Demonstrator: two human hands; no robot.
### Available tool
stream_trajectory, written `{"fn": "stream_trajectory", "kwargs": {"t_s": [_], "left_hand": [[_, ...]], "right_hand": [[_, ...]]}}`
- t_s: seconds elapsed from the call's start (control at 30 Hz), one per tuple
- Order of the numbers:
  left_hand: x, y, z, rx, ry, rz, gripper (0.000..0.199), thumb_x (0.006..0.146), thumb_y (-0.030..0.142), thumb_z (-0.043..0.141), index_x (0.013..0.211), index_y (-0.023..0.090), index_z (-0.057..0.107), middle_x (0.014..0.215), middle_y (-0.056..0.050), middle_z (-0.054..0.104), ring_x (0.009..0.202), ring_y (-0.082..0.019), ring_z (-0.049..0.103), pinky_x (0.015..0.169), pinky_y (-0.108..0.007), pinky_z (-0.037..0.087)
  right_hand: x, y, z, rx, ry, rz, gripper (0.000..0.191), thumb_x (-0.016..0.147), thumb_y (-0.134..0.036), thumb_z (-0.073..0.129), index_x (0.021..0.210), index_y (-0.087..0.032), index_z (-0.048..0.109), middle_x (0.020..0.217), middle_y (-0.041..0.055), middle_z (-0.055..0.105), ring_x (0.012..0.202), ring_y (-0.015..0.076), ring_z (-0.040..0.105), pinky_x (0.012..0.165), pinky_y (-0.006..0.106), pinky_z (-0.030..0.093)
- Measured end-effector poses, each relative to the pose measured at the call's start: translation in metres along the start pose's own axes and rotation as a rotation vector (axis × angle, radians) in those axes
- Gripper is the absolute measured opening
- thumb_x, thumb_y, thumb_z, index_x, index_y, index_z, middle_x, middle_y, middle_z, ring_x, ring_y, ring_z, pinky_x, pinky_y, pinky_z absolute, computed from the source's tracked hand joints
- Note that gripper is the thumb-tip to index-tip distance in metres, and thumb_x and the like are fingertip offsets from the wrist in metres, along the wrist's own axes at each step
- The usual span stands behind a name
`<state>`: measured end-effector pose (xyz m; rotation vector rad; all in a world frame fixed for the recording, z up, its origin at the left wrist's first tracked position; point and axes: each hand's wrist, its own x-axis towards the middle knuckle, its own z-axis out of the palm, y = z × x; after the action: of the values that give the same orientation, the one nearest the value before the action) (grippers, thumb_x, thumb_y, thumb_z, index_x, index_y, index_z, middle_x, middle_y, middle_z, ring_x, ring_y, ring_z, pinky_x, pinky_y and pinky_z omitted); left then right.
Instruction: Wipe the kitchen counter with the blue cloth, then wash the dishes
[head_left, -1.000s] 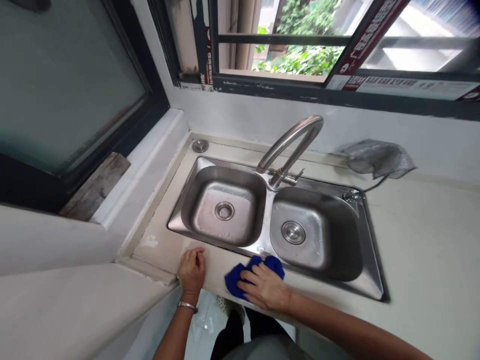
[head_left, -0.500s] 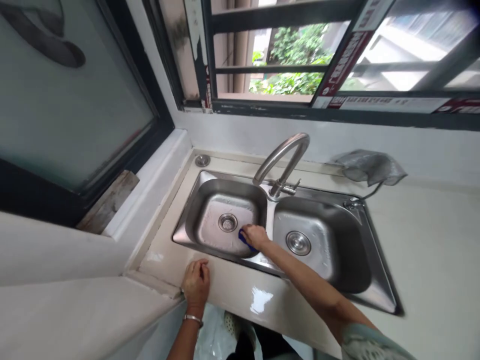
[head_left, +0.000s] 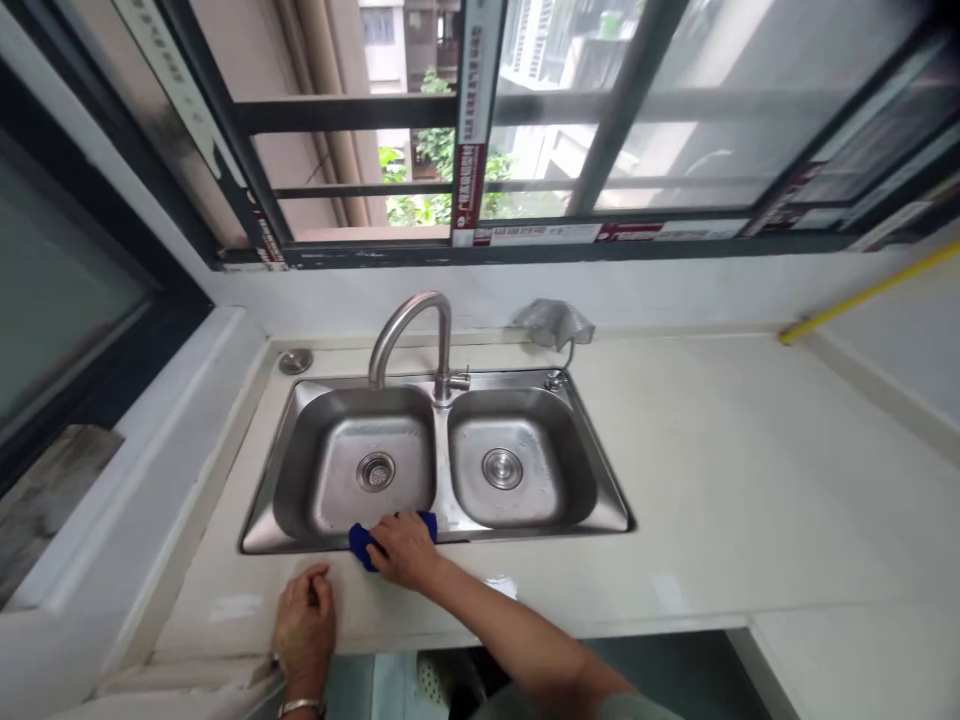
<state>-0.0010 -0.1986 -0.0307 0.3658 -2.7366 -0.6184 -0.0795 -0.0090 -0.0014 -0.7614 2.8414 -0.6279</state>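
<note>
My right hand (head_left: 405, 550) is closed on a blue cloth (head_left: 361, 546), pressing it over the front rim of the left basin. Parts of the cloth stick out on both sides of the fingers. My left hand (head_left: 306, 612) rests on the counter in front of the sink, its fingers curled in; whether anything is inside them is hidden. The stainless steel double sink (head_left: 442, 450) has a strainer drain (head_left: 376, 471) in its left basin and a closed-looking drain (head_left: 502, 468) in its right one. Droplets show on the metal.
A curved faucet (head_left: 409, 310) rises behind the basins. Beside it, a thin spout wrapped in grey plastic (head_left: 556, 322) stands at the back right. A round metal strainer lid (head_left: 295, 361) lies at the back left. The pale counter (head_left: 735, 480) stretches right, near a yellow pipe (head_left: 870, 292).
My right hand has moved the blue cloth from inside the left basin up to its front rim. The view has turned right; my left hand stays on the counter.
</note>
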Motion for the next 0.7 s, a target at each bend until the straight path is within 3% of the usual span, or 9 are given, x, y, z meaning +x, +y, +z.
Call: {"fn": "stream_trajectory", "kwargs": {"t_s": [0.2, 0.3, 0.47, 0.53, 0.63, 0.7], "left_hand": [[0.003, 0.002, 0.001, 0.016, -0.026, -0.048, 0.039, 0.093, 0.040, 0.033, 0.100, 0.021, 0.066, 0.091, -0.007, 0.067, 0.082, -0.023, 0.062, 0.082, -0.037, 0.050], [0.007, 0.002, 0.000, -0.004, -0.062, -0.069, 0.041, 0.091, 0.041, 0.032, 0.099, 0.019, 0.066, 0.091, -0.009, 0.068, 0.083, -0.024, 0.062, 0.084, -0.039, 0.050], [0.008, 0.001, 0.000, -0.057, -0.036, -0.048, 0.039, 0.087, 0.041, 0.033, 0.095, 0.020, 0.065, 0.094, -0.011, 0.071, 0.085, -0.025, 0.063, 0.089, -0.040, 0.049], [0.007, 0.000, 0.001, -0.070, -0.017, -0.038, 0.037, 0.086, 0.041, 0.035, 0.093, 0.021, 0.065, 0.093, -0.010, 0.072, 0.085, -0.025, 0.064, 0.088, -0.040, 0.050], [0.006, 0.000, 0.000, -0.081, -0.006, -0.008, 0.037, 0.084, 0.041, 0.035, 0.092, 0.020, 0.065, 0.094, -0.012, 0.072, 0.088, -0.026, 0.064, 0.088, -0.040, 0.050], [0.006, -0.001, -0.001, -0.076, 0.015, 0.023, 0.038, 0.085, 0.041, 0.034, 0.092, 0.020, 0.065, 0.096, -0.013, 0.073, 0.089, -0.026, 0.065, 0.089, -0.040, 0.049]], "right_hand": [[-0.086, 0.090, -0.037, -0.101, 0.139, 0.141, 0.025, 0.091, -0.037, 0.053, 0.095, -0.018, 0.068, 0.094, 0.0076, 0.067, 0.088, 0.0227, 0.056, 0.080, 0.035, 0.038], [-0.123, 0.135, -0.056, -0.133, 0.132, 0.210, 0.024, 0.089, -0.035, 0.054, 0.095, -0.019, 0.070, 0.093, 0.0068, 0.068, 0.091, 0.0221, 0.058, 0.082, 0.033, 0.039], [-0.153, 0.209, -0.098, -0.154, 0.131, 0.516, 0.024, 0.085, -0.038, 0.060, 0.078, -0.018, 0.071, 0.081, 0.0067, 0.072, 0.082, 0.0202, 0.066, 0.076, 0.028, 0.044], [-0.157, 0.237, -0.125, -0.175, 0.224, 0.648, 0.031, 0.089, -0.040, 0.054, 0.077, -0.018, 0.071, 0.077, 0.0090, 0.072, 0.076, 0.0216, 0.067, 0.070, 0.029, 0.045], [-0.172, 0.270, -0.167, -0.172, 0.428, 0.843, 0.051, 0.098, -0.044, 0.030, 0.100, -0.015, 0.072, 0.090, 0.0145, 0.074, 0.083, 0.0240, 0.069, 0.071, 0.031, 0.048], [-0.197, 0.285, -0.187, -0.153, 0.548, 0.939, 0.063, 0.098, -0.047, 0.018, 0.113, -0.013, 0.069, 0.101, 0.0175, 0.073, 0.092, 0.0250, 0.068, 0.076, 0.032, 0.050]]}}
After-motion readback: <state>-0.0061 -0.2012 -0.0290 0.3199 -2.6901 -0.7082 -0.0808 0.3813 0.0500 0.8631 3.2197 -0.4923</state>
